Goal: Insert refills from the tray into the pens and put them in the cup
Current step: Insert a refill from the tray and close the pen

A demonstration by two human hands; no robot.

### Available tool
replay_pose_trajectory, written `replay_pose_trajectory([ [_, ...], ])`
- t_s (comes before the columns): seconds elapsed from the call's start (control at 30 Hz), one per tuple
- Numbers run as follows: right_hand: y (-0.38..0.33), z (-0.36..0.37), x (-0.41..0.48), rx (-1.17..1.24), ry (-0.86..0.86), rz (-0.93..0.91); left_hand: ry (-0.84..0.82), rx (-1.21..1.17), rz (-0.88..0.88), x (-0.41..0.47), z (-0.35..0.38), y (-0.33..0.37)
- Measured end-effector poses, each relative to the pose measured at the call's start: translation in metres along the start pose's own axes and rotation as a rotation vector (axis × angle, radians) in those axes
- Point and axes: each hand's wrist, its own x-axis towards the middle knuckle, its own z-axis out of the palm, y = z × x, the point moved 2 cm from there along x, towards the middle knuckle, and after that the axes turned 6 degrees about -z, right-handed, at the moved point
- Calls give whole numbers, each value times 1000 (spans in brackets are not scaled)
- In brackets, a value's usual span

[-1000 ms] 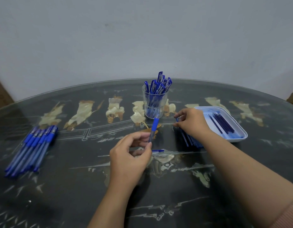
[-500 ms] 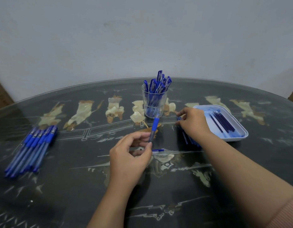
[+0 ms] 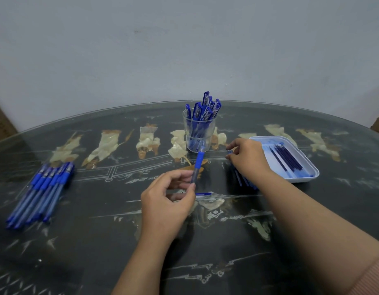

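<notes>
Left hand (image 3: 169, 201) pinches pen (image 3: 198, 161) before cup (image 3: 187, 133); right hand (image 3: 248, 158) covers blue pile (image 3: 244, 182).

Right arm: pink ribbed knit sleeve (image 3: 376, 277), only its edge in view; forearm bare. Left forearm bare. Left hand (image 3: 166, 201), right hand (image 3: 249, 158): bare.
</notes>
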Motion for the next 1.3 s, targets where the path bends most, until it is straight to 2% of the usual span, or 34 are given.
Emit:
replay_pose_trajectory([
  [0.1, 0, -15, -5, 37, 101, 28, 11, 4, 8, 0, 0, 1],
  [0.2, 12, -42, -14, -54, 210, 103, 2, 17, 20, 0, 0, 4],
  [0.43, 53, -67, -35, -364, 33, 294, 9, 27, 6, -1, 1, 0],
  [0.73, 49, -68, -40, -392, -8, 323, 40, 10, -15, -1, 1, -3],
  [0.83, 33, -72, -42, -333, 40, 339, 30, 8, -18, -2, 1, -3],
  [0.93, 3, -75, -42, -53, 145, 274, 16, 15, -4, -2, 2, -3],
  [1.0, -24, -72, -44, 358, 154, 259, 5, 17, 8, -2, 2, -3],
  [1.07, -52, -67, -50, 842, 62, 283, -9, 18, 8, -2, 3, -2],
  [1.13, -76, -64, -56, 1179, -33, 276, -14, 10, 2, -3, 2, -2],
  [1.2, -90, -61, -59, 1333, -98, 251, -19, 3, -4, -3, 2, -2],
  [1.3, -97, -56, -59, 1353, -151, 225, -30, 3, -7, -3, 2, -3],
])
